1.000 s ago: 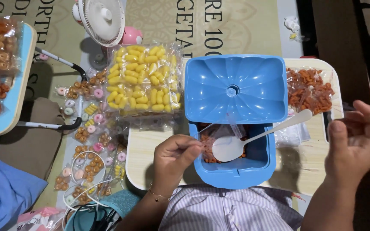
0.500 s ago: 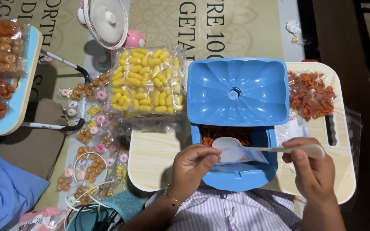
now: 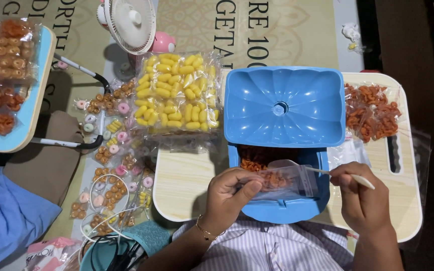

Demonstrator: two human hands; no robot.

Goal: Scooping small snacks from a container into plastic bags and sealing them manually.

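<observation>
Low on a patterned floor mat sits a pale wooden counter [image 3: 187, 185], and from the head view I see the blue tub [image 3: 322, 165] on it with its lid [image 3: 285, 105] tipped up behind. My left hand [image 3: 232, 193] pinches a small clear bag [image 3: 285, 181] over the tub; my right hand [image 3: 360, 193] is clenched on a white spoon [image 3: 327, 171] whose bowl sits at the bag's mouth. Orange snacks already show inside the bag, so I judge filling is under way, sealing still left. Yellow snacks [image 3: 179, 93] and a filled orange pack [image 3: 372, 113] lie nearby. Half a second ago the bag looked empty; now it holds orange pieces.
</observation>
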